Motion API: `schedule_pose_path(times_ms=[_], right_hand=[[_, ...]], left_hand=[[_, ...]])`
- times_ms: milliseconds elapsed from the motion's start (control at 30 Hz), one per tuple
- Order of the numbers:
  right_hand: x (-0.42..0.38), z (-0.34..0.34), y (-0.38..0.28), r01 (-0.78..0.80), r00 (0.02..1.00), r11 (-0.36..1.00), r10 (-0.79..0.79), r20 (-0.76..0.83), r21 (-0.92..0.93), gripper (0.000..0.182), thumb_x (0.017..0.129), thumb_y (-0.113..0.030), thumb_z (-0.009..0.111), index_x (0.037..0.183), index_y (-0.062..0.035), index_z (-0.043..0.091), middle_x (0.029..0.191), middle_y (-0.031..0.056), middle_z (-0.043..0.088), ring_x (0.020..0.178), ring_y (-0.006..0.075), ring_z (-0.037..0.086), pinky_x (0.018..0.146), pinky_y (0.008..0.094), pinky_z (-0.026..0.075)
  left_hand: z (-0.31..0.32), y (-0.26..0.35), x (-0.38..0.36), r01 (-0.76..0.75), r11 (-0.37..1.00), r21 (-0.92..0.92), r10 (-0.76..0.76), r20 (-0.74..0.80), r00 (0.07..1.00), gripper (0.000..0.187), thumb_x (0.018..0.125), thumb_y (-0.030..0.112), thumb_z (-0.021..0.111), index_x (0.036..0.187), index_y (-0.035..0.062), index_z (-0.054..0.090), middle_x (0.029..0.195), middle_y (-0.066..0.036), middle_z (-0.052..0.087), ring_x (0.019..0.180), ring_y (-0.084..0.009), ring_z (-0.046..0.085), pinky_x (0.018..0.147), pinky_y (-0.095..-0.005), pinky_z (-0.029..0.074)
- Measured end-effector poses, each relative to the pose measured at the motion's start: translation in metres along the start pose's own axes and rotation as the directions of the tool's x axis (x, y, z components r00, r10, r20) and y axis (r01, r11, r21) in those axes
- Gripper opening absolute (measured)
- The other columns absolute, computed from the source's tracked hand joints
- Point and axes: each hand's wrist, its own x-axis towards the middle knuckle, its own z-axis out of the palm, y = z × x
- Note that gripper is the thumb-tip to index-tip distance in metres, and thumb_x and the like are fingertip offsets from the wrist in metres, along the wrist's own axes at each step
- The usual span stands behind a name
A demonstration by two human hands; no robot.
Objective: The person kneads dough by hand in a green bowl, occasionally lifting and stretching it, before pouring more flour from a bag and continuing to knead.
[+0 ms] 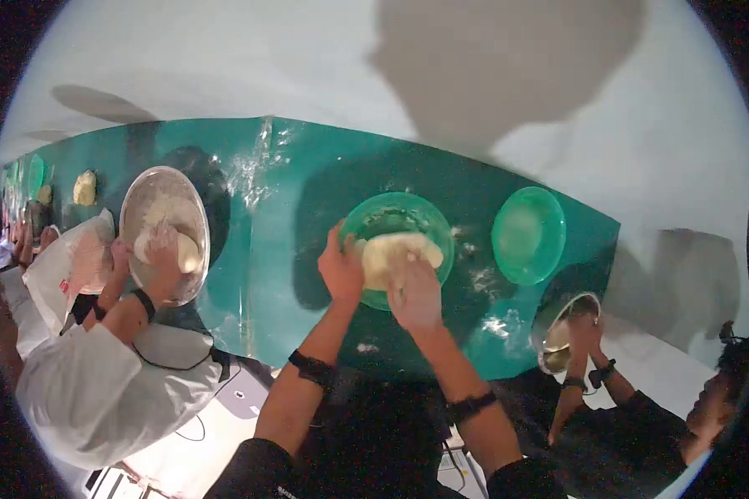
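A lump of pale dough [377,254] lies in a green plastic bowl [389,203] in front of me, stretched lengthwise across it. My left hand [341,270] grips the bowl's left side at the rim, close to the dough's left end. On the right part of the dough, my right hand [414,291] presses down with its fingers curled into it. Both wrists carry dark bands. The bowl's near wall is partly hidden by my hands and the dough.
A second green bowl [528,236] stands to the right. At left, a person in white works dough in a metal bowl [165,179]; at right, another handles a metal bowl [548,326]. Flour patches mark the green table [266,241]. Another dough lump [85,188] lies far left.
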Motion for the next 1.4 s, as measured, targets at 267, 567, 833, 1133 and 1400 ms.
schedule_pose_path(times_ms=[267, 567, 833, 1133, 1400], right_hand=[[0.035, 0.014, 0.025, 0.057, 0.993, 0.998, -0.056, 0.106, -0.004, 0.028, 0.08, -0.025, 0.078, 0.099, -0.0055, 0.069, 0.094, 0.017, 0.069, 0.105, 0.0412, 0.068, 0.094, 0.052, 0.055], [0.115, 0.084, 0.042, -0.272, 0.299, 0.962, 0.093, 0.95, -0.008, 0.07, 0.069, -0.04, 0.079, 0.126, -0.0011, 0.065, 0.111, 0.0216, 0.074, 0.102, 0.0368, 0.073, 0.087, 0.0448, 0.058], [0.103, 0.059, 0.062, -0.533, 0.091, 0.838, -0.077, 0.993, 0.114, 0.075, 0.069, -0.038, 0.087, 0.13, -0.0002, 0.065, 0.121, 0.0195, 0.073, 0.108, 0.0371, 0.071, 0.095, 0.0438, 0.056], [0.093, 0.001, 0.066, -0.626, 0.375, 0.744, 0.024, 0.927, 0.234, 0.054, 0.08, -0.033, 0.074, 0.124, -0.0039, 0.066, 0.115, 0.016, 0.071, 0.109, 0.0363, 0.068, 0.099, 0.0397, 0.053], [0.061, -0.04, 0.082, -0.606, 0.785, 0.081, 0.22, 0.579, 0.791, 0.039, 0.091, -0.01, 0.062, 0.128, -0.0011, 0.059, 0.114, 0.0102, 0.065, 0.105, 0.0234, 0.064, 0.102, 0.0375, 0.05]], left_hand=[[0.001, -0.006, 0.006, 0.119, 0.99, -0.071, -0.113, 0.086, 0.99, 0.03, 0.098, 0.013, 0.064, 0.127, 0.0083, 0.068, 0.093, -0.022, 0.075, 0.081, -0.0378, 0.074, 0.073, -0.0434, 0.055], [-0.008, 0.004, 0.014, 0.222, 0.967, -0.123, -0.2, 0.169, 0.965, 0.031, 0.098, 0.013, 0.062, 0.128, 0.0071, 0.067, 0.089, -0.025, 0.072, 0.076, -0.0342, 0.074, 0.071, -0.0425, 0.055], [0.0, 0.002, 0.017, 0.127, 0.991, -0.047, -0.115, 0.21, 0.971, 0.03, 0.097, 0.012, 0.064, 0.126, 0.0059, 0.067, 0.084, -0.024, 0.07, 0.066, -0.0359, 0.065, 0.066, -0.0404, 0.052], [0.001, -0.001, 0.017, 0.121, 0.987, -0.105, -0.101, 0.183, 0.978, 0.022, 0.096, 0.015, 0.066, 0.116, 0.0043, 0.069, 0.077, -0.021, 0.066, 0.059, -0.0265, 0.06, 0.062, -0.0382, 0.048], [0.009, -0.013, 0.013, 0.012, 0.997, -0.075, -0.004, 0.107, 0.994, 0.016, 0.096, 0.015, 0.066, 0.103, 0.0013, 0.066, 0.074, -0.023, 0.064, 0.064, -0.0421, 0.061, 0.06, -0.043, 0.047]])
